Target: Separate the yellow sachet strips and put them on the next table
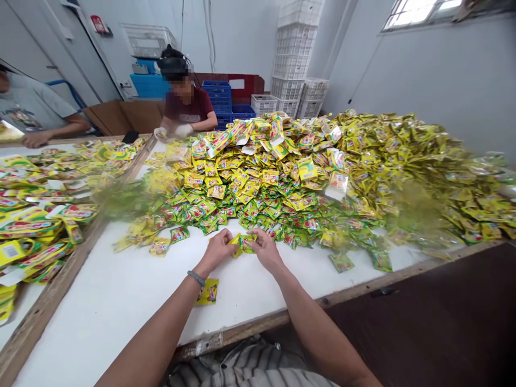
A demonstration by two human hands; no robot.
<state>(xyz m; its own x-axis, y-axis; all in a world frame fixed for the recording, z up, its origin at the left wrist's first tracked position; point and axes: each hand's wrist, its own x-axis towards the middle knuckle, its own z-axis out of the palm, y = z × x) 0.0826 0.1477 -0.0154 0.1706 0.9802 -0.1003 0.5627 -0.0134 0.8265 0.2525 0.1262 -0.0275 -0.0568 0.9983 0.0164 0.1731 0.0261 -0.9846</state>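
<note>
My left hand [218,248] and my right hand [264,248] meet over the white table [121,301], both pinched on a small stack of yellow-green sachets [243,242]. A grey band sits on my left wrist. Just beyond my fingers begins a huge pile of the same sachets [306,172], spreading to the right and far side. One lone sachet [208,292] lies on the table under my left forearm.
A second table [44,215] at the left holds larger yellow packets. A person in a maroon shirt [186,107] works at the far end; another person's arm [44,134] rests at far left. White crates [294,59] and blue crates [220,97] stand behind.
</note>
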